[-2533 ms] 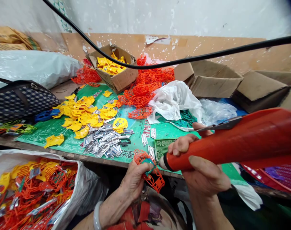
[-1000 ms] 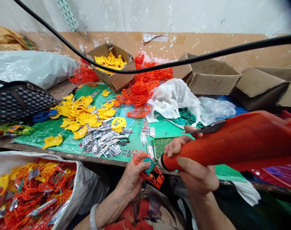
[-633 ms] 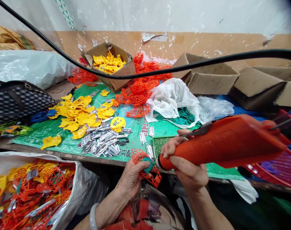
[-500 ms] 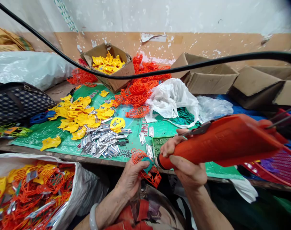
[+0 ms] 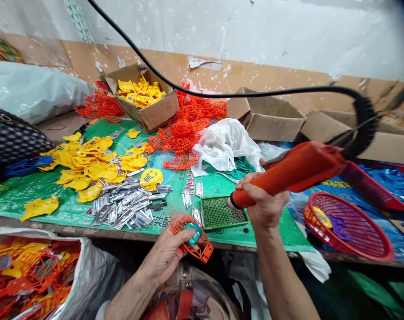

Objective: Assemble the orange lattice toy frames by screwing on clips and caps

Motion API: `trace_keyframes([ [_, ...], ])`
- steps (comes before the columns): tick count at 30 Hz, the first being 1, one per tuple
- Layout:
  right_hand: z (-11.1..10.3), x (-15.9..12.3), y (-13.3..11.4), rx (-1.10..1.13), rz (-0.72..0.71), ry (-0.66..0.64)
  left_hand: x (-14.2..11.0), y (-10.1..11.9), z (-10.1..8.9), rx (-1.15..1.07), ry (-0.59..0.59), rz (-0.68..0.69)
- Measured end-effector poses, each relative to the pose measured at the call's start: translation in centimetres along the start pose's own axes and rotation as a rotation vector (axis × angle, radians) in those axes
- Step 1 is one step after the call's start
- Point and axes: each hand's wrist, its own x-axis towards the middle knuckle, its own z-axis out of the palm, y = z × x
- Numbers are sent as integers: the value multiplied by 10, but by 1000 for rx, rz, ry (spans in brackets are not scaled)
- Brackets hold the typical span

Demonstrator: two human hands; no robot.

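Observation:
My left hand grips an orange lattice-like plastic frame near the table's front edge. The thumb presses on a teal plastic piece lying against the frame. My right hand is wrapped round a red electric screwdriver with a black cable at its back end. The screwdriver's nose points down to the left, over a green tray of holes with small dark screws in its right part. Whether the tip touches the screws I cannot tell. Silver metal strips lie left of the tray.
Yellow plastic parts and a heap of silver strips cover the left. Orange frames, a white plastic bag and cardboard boxes stand behind. A red basket sits right. A sack of assembled parts stands lower left.
My right hand has drawn the screwdriver off the teal piece and over the tray. My left hand still holds the frame, a little further left and lower. The view has turned right.

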Motion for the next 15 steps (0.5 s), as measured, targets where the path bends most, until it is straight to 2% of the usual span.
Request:
trace_keyframes([
  [5,-3,-7,20,-52,35,-37,0,-1,0,-7,4,-22],
  [15,-12,-8,23,-85,4,31,2,-2,-4,-21,8,-41],
])
